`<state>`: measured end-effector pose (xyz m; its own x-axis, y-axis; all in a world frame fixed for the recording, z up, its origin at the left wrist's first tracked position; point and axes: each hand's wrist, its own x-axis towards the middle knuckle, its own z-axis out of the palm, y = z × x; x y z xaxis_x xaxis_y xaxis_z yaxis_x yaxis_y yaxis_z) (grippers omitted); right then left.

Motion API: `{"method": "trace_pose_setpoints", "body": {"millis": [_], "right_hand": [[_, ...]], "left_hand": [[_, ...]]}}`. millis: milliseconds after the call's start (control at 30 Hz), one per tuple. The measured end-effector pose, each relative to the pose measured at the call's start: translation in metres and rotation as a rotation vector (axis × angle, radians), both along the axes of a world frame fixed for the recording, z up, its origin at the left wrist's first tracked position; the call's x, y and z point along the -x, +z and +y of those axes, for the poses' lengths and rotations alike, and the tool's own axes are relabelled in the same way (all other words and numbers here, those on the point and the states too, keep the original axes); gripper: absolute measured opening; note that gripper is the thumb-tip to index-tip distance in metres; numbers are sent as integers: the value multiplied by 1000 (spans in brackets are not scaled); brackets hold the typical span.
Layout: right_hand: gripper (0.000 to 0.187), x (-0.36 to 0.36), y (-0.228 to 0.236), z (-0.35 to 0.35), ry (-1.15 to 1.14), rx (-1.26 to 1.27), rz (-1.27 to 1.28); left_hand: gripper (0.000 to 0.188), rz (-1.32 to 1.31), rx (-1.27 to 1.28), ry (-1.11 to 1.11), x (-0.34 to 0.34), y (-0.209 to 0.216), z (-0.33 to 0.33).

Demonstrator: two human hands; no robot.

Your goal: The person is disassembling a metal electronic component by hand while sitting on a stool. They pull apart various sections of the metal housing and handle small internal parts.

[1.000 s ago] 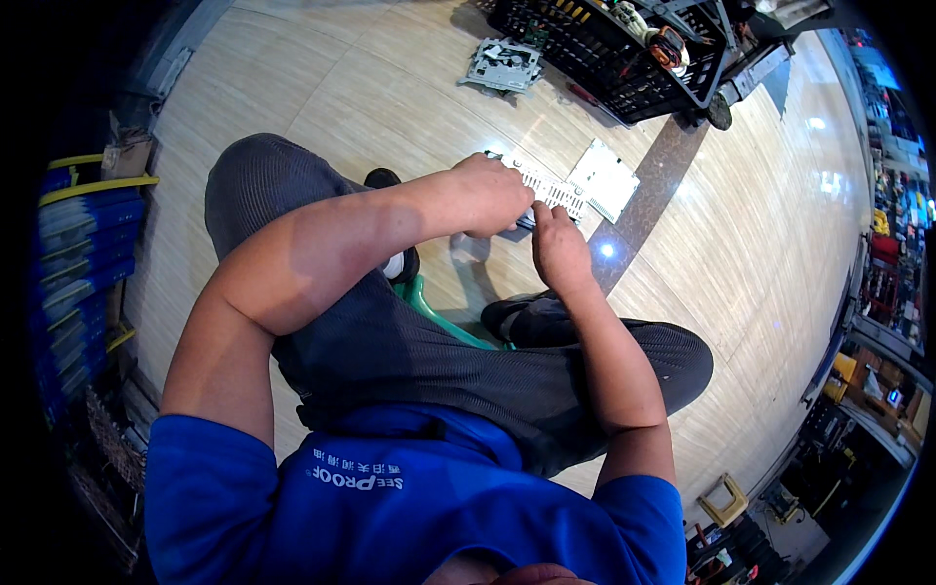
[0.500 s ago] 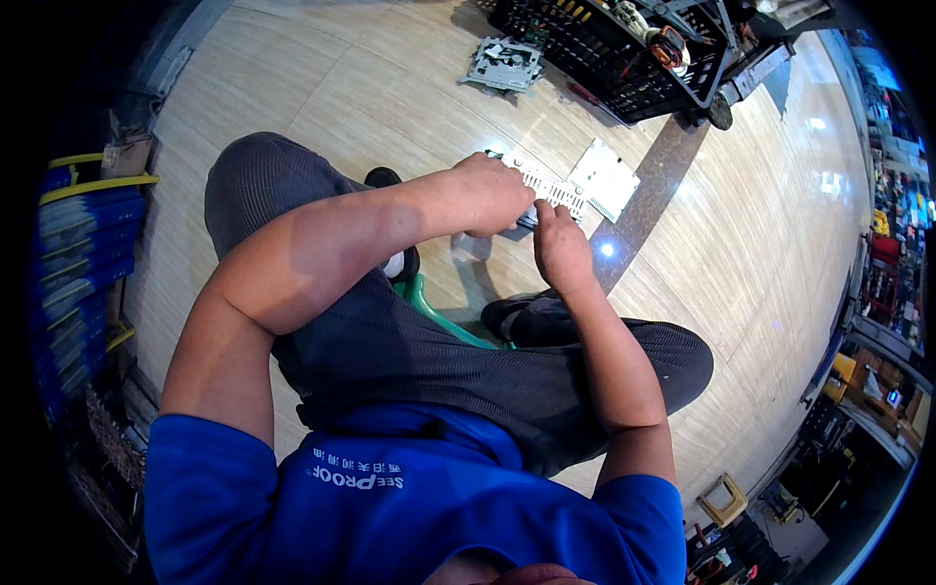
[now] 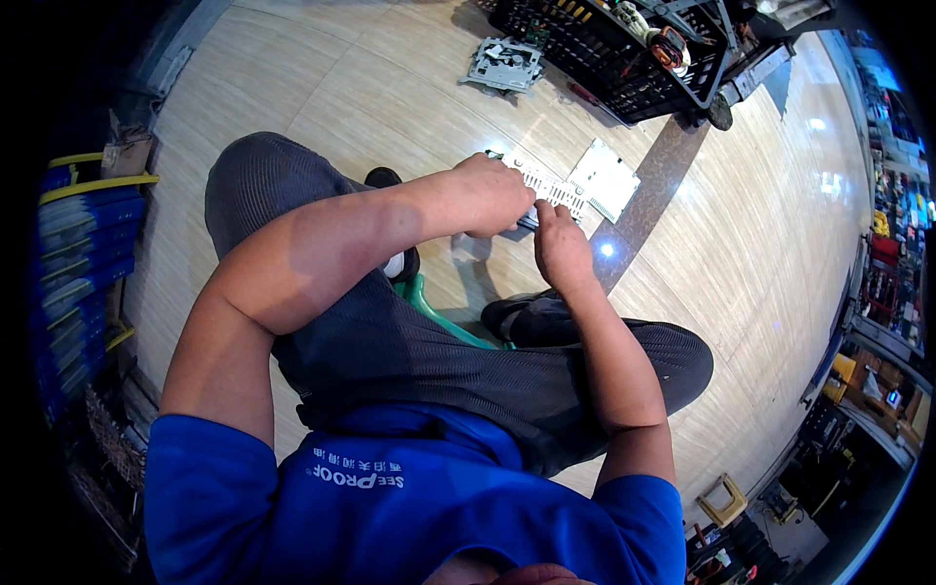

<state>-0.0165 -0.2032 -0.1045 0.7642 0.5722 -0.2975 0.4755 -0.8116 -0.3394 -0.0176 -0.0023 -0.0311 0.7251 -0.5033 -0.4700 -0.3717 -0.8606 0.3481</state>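
Note:
On the floor in front of me is a light metal case with a slotted top (image 3: 552,189), its left part covered by my left hand. My left hand (image 3: 492,198) comes over its left end, fingers curled down and pressed onto it. Closed fingers of my right hand (image 3: 563,249) grip the near edge, close to the left fingertips. Any small thing between the fingertips is too hidden to make out. A flat white metal plate (image 3: 606,181) lies just beyond the case, to its right.
A black plastic crate (image 3: 624,83) full of tools and cables stands at the far side. Beside it lies a metal mechanism with a circuit board (image 3: 503,64). Blue bins (image 3: 88,263) stack up at left. Under my legs shows a green stool edge (image 3: 439,317).

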Motion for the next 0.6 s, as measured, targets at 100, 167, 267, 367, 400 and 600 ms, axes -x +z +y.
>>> {"method": "trace_pose_setpoints", "body": {"millis": [100, 167, 267, 367, 400, 600], "right_hand": [[34, -1, 3, 1, -21, 23, 13], [33, 0, 0, -1, -16, -3, 1], [32, 2, -2, -2, 12, -76, -17], [31, 2, -2, -3, 36, -111, -21], [31, 2, -2, -2, 38, -101, -19], [31, -2, -4, -1, 2, 11, -6]], "left_hand": [[37, 3, -6, 0, 0, 0, 0], [37, 3, -10, 0, 1, -1, -1], [37, -19, -9, -5, 1, -1, 0], [36, -29, 6, -8, 1, -1, 0], [36, -29, 2, -9, 2, -1, 0], [36, -27, 11, -12, 1, -1, 0]]}}
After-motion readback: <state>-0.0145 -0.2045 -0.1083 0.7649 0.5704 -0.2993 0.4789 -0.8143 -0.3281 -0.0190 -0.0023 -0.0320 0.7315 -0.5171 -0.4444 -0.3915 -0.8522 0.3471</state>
